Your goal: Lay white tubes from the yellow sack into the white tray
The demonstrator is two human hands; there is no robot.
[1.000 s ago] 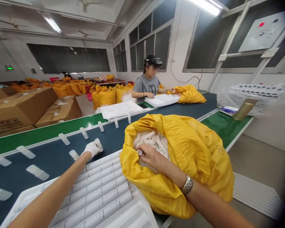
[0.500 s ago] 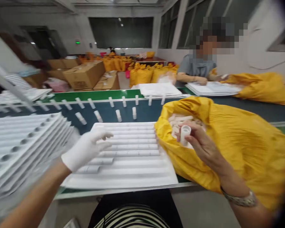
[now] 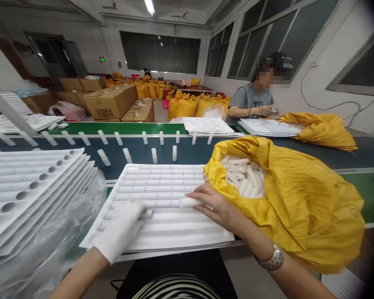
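Right hand (image 3: 216, 207) pinches white tube (image 3: 190, 202) into tray (image 3: 187, 236) groove beside yellow bag (image 3: 299, 199); gloved left hand (image 3: 121, 230) flat, ungripping, on tray's near-left. Lower grooves bare. Tube markings unreadable.

Tray (image 3: 162, 238) hemmed by sack (image 3: 302, 207), stack (image 3: 34, 182)

Gloved left hand (image 3: 120, 232) lies flat, fingers together; bare right hand (image 3: 216, 205) reaches leftward, grip pinched.
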